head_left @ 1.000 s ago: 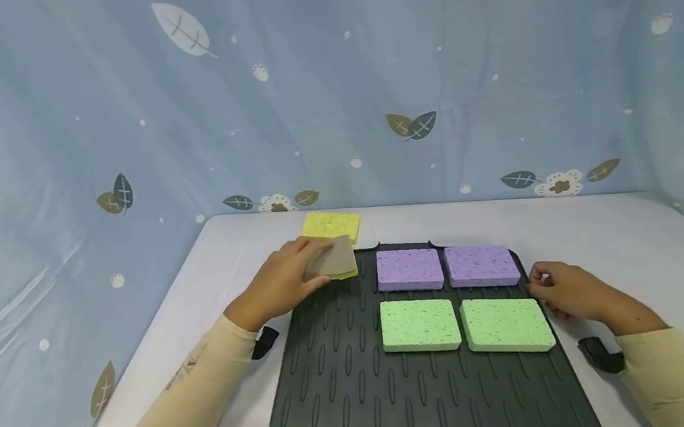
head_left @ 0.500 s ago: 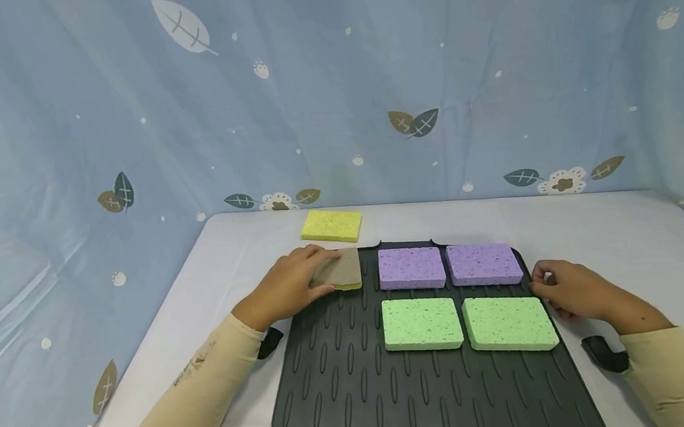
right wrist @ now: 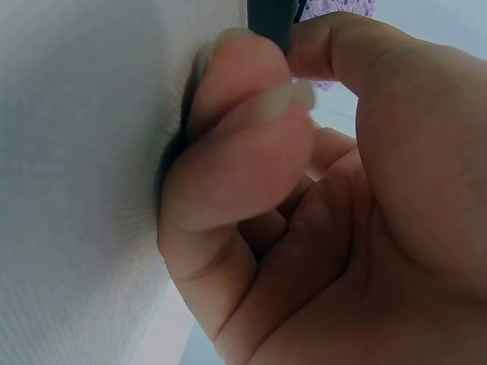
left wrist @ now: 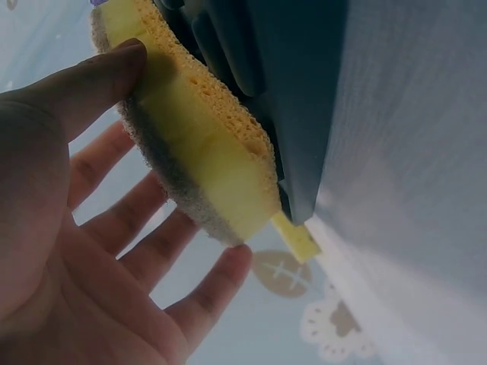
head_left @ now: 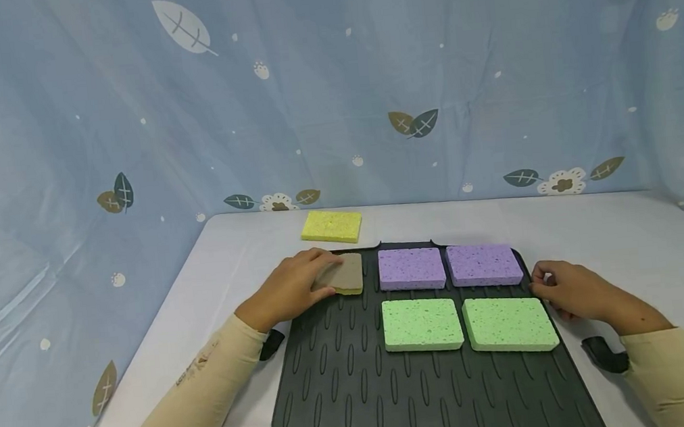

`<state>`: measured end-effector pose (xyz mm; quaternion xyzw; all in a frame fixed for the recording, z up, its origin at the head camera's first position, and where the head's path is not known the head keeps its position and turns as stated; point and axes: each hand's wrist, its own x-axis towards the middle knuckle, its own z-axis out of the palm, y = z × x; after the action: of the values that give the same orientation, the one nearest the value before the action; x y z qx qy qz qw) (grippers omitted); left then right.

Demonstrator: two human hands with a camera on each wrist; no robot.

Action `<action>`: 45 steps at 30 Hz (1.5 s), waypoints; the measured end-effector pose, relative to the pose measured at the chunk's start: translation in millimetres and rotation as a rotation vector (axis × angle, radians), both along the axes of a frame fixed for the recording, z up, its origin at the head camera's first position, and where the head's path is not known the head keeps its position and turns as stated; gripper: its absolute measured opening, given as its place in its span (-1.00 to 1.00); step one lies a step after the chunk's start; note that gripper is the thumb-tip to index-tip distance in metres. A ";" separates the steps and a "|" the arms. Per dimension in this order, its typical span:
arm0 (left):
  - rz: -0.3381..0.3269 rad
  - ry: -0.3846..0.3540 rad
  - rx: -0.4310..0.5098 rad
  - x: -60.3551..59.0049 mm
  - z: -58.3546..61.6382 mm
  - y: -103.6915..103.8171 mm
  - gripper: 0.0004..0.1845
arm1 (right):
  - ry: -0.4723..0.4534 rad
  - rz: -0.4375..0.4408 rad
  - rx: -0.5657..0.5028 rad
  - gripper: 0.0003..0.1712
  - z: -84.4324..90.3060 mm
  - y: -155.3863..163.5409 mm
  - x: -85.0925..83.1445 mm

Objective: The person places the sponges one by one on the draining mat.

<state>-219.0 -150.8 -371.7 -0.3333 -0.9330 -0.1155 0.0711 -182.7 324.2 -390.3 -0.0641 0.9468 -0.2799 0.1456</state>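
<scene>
Scouring sponge [head_left: 344, 273]: yellow body with a grey-brown scrub face turned up; it lies at the far-left corner of the mat, in line with the purple row.
Left hand [head_left: 290, 287]: the grip holds the scouring sponge, thumb on one edge and fingers [left wrist: 199, 300] spread along the scrub side, as the left wrist view shows. This hold probably keeps the sponge flat and lets it be aligned with the row.
Right hand [head_left: 568, 288]: the grip pinches the right edge of the mat between thumb and curled fingers [right wrist: 243, 152]; judged as bracing the mat against sliding.
Mat [head_left: 357, 388]: dark ribbed drying mat, lying on the tabletop [head_left: 625, 236] toward its near edge.
Purple sponges [head_left: 410, 268]: two, side by side along the far edge of the mat, just beside the scouring sponge.
Green sponges [head_left: 421, 324]: two, side by side in a second row, directly nearer than the purple pair.
Yellow sponge [head_left: 331, 226]: off the mat, on the tabletop near its far edge, apart from the left hand.
Backdrop: blue cloth with leaf print [head_left: 413, 124] behind the tabletop.
</scene>
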 end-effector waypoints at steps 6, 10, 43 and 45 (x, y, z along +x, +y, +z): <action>0.003 -0.016 -0.011 -1.0 -2.0 0.0 -0.45 | -0.012 -0.006 0.009 -0.89 0.6 -0.7 -0.3; 0.015 -0.030 -0.016 -1.7 -1.9 0.0 -0.46 | -0.014 0.001 0.009 -0.88 2.2 -0.3 -1.3; 0.051 -0.101 0.000 -2.0 0.5 0.7 -0.49 | -0.010 0.008 -0.011 -0.87 2.0 -0.9 -1.3; 0.048 -0.097 0.000 -1.8 0.8 0.6 -0.51 | -0.008 0.008 -0.010 -0.87 1.6 -0.7 -1.5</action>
<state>-220.8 -150.2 -370.8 -0.3050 -0.9430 -0.1299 0.0286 -184.2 323.5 -388.6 -0.0676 0.9445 -0.2842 0.1505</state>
